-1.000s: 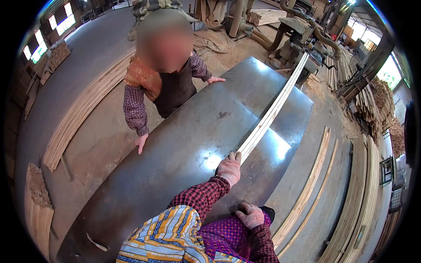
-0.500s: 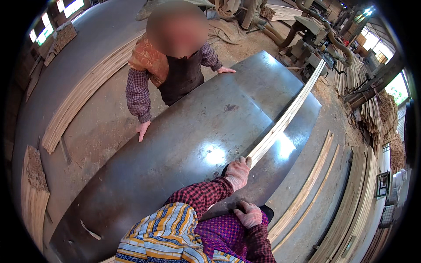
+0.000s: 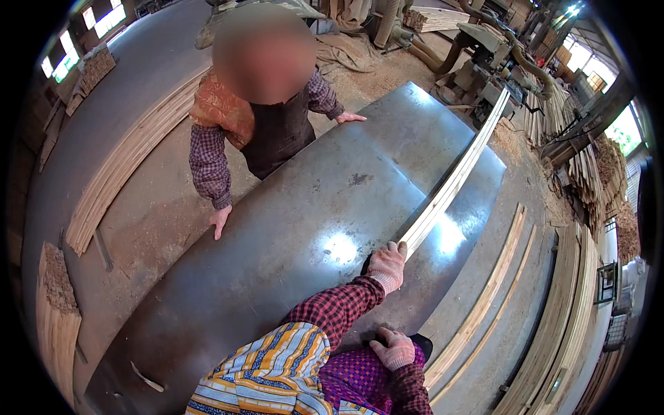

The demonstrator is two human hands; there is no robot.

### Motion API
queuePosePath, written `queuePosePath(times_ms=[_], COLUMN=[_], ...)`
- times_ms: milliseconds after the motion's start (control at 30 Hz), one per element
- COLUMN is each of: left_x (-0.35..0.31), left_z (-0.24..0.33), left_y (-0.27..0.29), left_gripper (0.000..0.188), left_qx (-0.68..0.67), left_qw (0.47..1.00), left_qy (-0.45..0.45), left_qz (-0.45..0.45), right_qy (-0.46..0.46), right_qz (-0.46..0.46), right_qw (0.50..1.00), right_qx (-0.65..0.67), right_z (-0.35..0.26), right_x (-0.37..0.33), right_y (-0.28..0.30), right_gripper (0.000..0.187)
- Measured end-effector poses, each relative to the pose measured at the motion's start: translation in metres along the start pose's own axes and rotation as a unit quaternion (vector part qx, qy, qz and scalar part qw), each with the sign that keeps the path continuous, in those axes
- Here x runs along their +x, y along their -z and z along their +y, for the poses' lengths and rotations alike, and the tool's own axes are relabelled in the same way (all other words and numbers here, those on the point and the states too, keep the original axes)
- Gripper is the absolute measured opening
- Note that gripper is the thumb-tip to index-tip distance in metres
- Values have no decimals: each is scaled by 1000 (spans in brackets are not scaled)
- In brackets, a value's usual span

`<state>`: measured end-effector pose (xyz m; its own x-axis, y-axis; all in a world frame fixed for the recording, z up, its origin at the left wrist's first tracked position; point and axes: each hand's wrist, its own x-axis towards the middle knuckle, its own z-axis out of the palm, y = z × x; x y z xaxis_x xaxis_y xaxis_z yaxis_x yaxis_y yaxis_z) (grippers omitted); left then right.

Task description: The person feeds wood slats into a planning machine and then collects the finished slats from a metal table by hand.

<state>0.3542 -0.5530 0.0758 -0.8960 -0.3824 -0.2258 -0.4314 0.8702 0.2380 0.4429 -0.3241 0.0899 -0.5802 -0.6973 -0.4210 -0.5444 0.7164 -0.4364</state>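
A bundle of long pale wooden strips (image 3: 453, 181) lies lengthwise on a large dark metal tabletop (image 3: 297, 221). My gloved left hand (image 3: 387, 266) is closed around its near end, with the arm stretched forward across the table. The wood beyond that grip toward me is hidden by my hand and sleeve. Close to the table's near edge, my gloved right hand (image 3: 395, 348) rests on purple checked cloth (image 3: 356, 377), fingers loosely bent and apart, holding nothing visible.
Across the table stands a co-worker, both bare hands (image 3: 220, 221) on its far edge. Two strips (image 3: 477, 304) lie on the floor to the right, beside stacked boards (image 3: 553, 325). More lumber (image 3: 131, 155) lies left. Machinery (image 3: 477, 62) stands beyond the far end. A wood sliver (image 3: 146, 377) lies on the tabletop.
My view has shifted slightly, moving the co-worker left in the picture. My left hand still grips the wooden strips, and my right hand stays at the cloth.
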Motion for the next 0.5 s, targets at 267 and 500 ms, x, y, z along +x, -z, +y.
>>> queuePosePath(times_ms=[267,500], left_x=[0,0], left_z=[1,2], left_y=[-1,-7], left_gripper=[66,58], left_qx=[-12,-8], left_qw=[1000,1000], left_qy=[14,25], left_qz=[-3,10], right_qy=[5,11], right_qz=[-4,27], right_qw=[1000,1000], right_qx=[1,5], right_z=[1,0], right_x=[2,-1], right_y=[-1,-5], right_gripper=[53,52])
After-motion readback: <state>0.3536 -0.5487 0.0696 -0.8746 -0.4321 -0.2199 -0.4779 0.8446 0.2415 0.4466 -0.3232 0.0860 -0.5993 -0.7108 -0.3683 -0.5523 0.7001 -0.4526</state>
